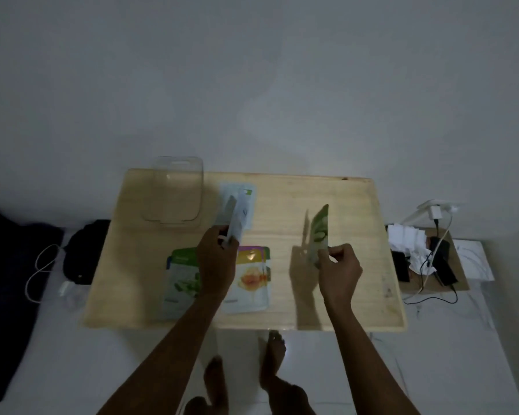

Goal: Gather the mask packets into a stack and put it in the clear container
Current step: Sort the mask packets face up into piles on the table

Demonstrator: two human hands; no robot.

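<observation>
My left hand grips a pale mask packet lifted on edge above the wooden table. Another pale blue packet lies flat just behind it. My right hand pinches a green packet by its lower edge and holds it upright at the table's middle right. A green and white packet lies flat under my left forearm. A yellow and purple packet lies flat between my arms. The clear container stands at the table's far left corner with nothing in it.
The table stands against a white wall. Left of it on the floor lie a dark bag, a white cable and dark cloth. Right of it are chargers, black devices and crumpled paper. My bare feet show below the table edge.
</observation>
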